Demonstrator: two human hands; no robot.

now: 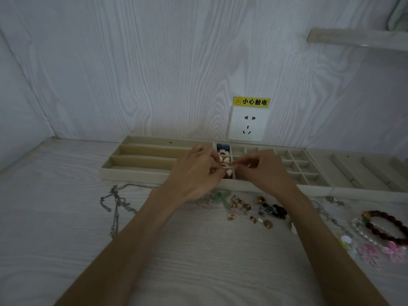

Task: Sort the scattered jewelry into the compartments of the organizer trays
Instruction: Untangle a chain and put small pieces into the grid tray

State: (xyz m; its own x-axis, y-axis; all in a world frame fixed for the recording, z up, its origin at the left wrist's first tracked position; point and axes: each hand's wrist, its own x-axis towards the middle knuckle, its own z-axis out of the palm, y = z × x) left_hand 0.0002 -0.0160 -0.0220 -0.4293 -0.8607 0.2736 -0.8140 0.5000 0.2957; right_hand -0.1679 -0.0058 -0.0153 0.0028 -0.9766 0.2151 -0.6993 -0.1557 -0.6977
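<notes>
Both hands, left hand (196, 171) and right hand (262, 168), pinch a small pale piece together over the grid tray's (309, 177) front-left compartments, scattered jewelry (242, 208) lying nearer the table's front.

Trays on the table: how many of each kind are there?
Long-slot tray: 1
Small-square tray: 1
Ridged tray, running off the right edge: 1
Total: 3 trays
</notes>
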